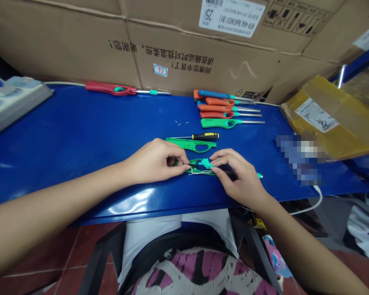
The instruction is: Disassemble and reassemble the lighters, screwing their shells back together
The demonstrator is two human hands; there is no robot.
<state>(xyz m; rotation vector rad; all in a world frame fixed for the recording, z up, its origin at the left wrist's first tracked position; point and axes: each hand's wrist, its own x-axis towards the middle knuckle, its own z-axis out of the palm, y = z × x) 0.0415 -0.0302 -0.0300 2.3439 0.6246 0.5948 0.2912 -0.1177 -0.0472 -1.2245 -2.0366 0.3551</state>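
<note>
An opened green lighter body (199,167) with a teal trigger piece and a thin white wire lies on the blue table (80,135). My left hand (155,160) pinches its left end, fingers curled. My right hand (238,176) pinches the teal piece and presses on the right part, where the metal tube sticks out. Just behind lie a green half shell (192,144) and a small black-and-yellow screwdriver (203,136).
Several orange, blue and green long lighters (224,110) lie in a pile further back. A red lighter (113,88) rests at the back left beside a white power strip (12,100). Cardboard boxes (178,41) wall the back; a taped parcel (332,116) sits right.
</note>
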